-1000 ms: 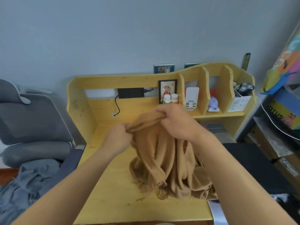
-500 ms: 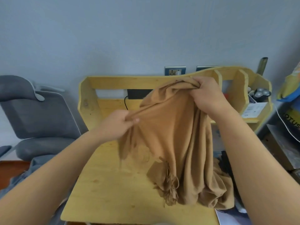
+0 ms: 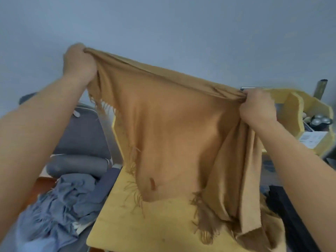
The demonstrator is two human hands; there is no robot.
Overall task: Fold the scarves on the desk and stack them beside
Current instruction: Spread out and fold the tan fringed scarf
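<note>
A tan scarf (image 3: pixel 169 128) with fringed ends hangs stretched in the air above the yellow wooden desk (image 3: pixel 145 231). My left hand (image 3: pixel 79 60) grips its top edge high at the upper left. My right hand (image 3: pixel 257 107) grips the same edge lower at the right. The edge runs taut between the two hands. The scarf's lower part bunches onto the desk at the bottom right, and its fringe touches the desktop. The cloth hides most of the desk's back shelf.
A grey chair (image 3: pixel 80 139) stands left of the desk, with a crumpled blue-grey cloth (image 3: pixel 58 211) below it. The desk's shelf compartments (image 3: pixel 298 110) at the right hold a shaver (image 3: pixel 319 120) and a white box. A dark cloth (image 3: pixel 289 211) lies at the desk's right.
Both hands have risen and moved apart, the left one up and far to the left. The scarf went from a bunched heap on the desk to a sheet spread in the air.
</note>
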